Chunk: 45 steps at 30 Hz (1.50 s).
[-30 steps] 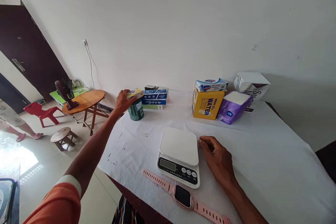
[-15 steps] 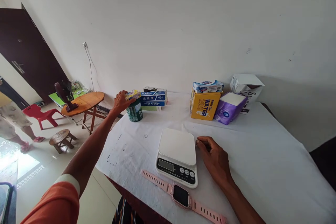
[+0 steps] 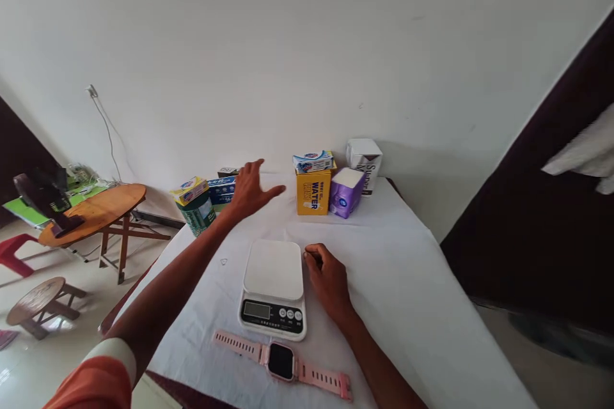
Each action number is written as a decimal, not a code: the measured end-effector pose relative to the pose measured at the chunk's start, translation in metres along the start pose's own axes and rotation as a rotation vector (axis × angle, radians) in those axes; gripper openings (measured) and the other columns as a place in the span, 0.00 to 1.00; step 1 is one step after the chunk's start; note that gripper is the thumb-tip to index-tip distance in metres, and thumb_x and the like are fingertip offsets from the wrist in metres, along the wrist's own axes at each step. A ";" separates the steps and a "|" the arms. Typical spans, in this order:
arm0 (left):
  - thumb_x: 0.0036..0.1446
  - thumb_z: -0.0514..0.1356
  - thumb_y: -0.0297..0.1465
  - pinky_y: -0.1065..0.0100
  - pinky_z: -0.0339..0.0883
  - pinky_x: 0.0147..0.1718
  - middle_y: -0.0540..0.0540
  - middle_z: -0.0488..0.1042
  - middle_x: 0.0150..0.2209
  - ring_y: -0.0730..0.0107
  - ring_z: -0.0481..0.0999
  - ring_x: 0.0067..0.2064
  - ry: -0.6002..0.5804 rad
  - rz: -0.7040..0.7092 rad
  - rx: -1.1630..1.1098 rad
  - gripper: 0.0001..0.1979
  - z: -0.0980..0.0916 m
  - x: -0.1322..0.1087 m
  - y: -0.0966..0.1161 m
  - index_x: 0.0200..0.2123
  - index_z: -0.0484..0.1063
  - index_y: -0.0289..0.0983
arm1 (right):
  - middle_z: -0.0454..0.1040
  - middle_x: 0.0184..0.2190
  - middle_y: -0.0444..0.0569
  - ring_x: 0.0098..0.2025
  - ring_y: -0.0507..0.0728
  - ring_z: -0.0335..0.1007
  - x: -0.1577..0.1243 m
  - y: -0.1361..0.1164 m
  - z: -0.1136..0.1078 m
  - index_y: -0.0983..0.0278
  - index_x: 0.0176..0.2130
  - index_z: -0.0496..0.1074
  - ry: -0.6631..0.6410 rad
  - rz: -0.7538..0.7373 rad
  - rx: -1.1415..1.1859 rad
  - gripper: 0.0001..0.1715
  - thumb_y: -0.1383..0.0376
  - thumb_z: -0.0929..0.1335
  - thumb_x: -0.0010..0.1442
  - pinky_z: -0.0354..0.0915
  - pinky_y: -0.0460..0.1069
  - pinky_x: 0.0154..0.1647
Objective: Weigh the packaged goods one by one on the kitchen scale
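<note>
My left hand (image 3: 252, 190) is stretched out over the far part of the table, fingers spread and holding nothing, between the green can (image 3: 197, 215) and the yellow box (image 3: 313, 192). A small yellow and white soap pack (image 3: 188, 190) lies on top of the green can. My right hand (image 3: 326, 278) rests curled on the white cloth, its fingertips against the right edge of the white kitchen scale (image 3: 274, 284). A pink smartwatch (image 3: 282, 361) lies flat in front of the scale.
Blue toothpaste boxes (image 3: 221, 188) are stacked behind my left hand. A soap pack (image 3: 313, 162) tops the yellow box, beside a purple tissue pack (image 3: 345, 192) and a white box (image 3: 365, 158). A round wooden table (image 3: 96, 214) and stool (image 3: 36, 300) stand left. A dark panel (image 3: 537, 217) stands right.
My left hand let go of the soap pack on the green can and moved right, opening. The view swung to the right. My right hand stayed by the scale.
</note>
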<state>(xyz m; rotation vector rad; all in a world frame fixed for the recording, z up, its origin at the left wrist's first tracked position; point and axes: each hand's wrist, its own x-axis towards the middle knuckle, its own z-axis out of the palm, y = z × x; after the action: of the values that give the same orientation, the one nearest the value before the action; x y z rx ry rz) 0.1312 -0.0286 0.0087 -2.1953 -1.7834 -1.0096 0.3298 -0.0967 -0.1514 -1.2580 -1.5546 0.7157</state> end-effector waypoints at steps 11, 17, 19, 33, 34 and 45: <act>0.50 0.71 0.38 0.46 0.63 0.54 0.31 0.72 0.55 0.41 0.71 0.57 -0.399 -0.019 -0.125 0.30 0.077 0.124 0.063 0.54 0.69 0.34 | 0.79 0.35 0.49 0.36 0.58 0.75 -0.004 -0.003 -0.004 0.59 0.34 0.70 0.002 -0.018 -0.021 0.13 0.58 0.60 0.63 0.65 0.50 0.37; 0.57 0.68 0.35 0.55 0.66 0.52 0.36 0.74 0.53 0.54 0.74 0.51 -0.307 0.037 -0.144 0.22 0.046 0.099 0.055 0.52 0.69 0.33 | 0.79 0.33 0.49 0.35 0.58 0.73 -0.001 -0.003 -0.003 0.60 0.35 0.70 -0.013 0.000 -0.001 0.12 0.59 0.60 0.61 0.64 0.50 0.38; 0.57 0.68 0.36 0.57 0.66 0.52 0.39 0.74 0.53 0.57 0.73 0.51 -0.282 0.079 -0.161 0.23 0.023 0.067 0.050 0.53 0.68 0.34 | 0.79 0.33 0.49 0.36 0.58 0.74 0.000 -0.003 -0.002 0.60 0.34 0.71 -0.013 0.010 0.008 0.12 0.60 0.61 0.61 0.64 0.50 0.39; 0.54 0.71 0.39 0.50 0.64 0.54 0.41 0.73 0.51 0.51 0.72 0.53 -0.502 0.031 -0.161 0.28 -0.016 -0.162 0.001 0.55 0.66 0.40 | 0.80 0.33 0.50 0.36 0.59 0.75 -0.003 -0.005 -0.001 0.61 0.35 0.72 -0.021 0.042 -0.002 0.14 0.57 0.62 0.57 0.65 0.52 0.41; 0.54 0.71 0.39 0.49 0.63 0.55 0.41 0.72 0.52 0.51 0.71 0.54 -0.510 0.027 -0.164 0.29 -0.016 -0.162 0.001 0.56 0.66 0.40 | 0.80 0.33 0.50 0.36 0.60 0.75 -0.003 -0.005 -0.001 0.61 0.35 0.72 -0.021 0.044 -0.006 0.15 0.56 0.61 0.57 0.66 0.53 0.41; 0.48 0.73 0.46 0.45 0.60 0.59 0.38 0.67 0.59 0.45 0.66 0.61 -0.494 -0.006 -0.176 0.46 -0.038 -0.174 -0.009 0.66 0.57 0.44 | 0.81 0.36 0.54 0.39 0.63 0.77 -0.001 -0.005 -0.001 0.61 0.37 0.73 -0.054 0.092 -0.009 0.21 0.50 0.62 0.54 0.67 0.56 0.45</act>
<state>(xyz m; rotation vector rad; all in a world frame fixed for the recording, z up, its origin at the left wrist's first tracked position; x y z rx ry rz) 0.0942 -0.1871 -0.0640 -2.7366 -1.9458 -0.6843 0.3290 -0.0993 -0.1467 -1.3340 -1.5524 0.8083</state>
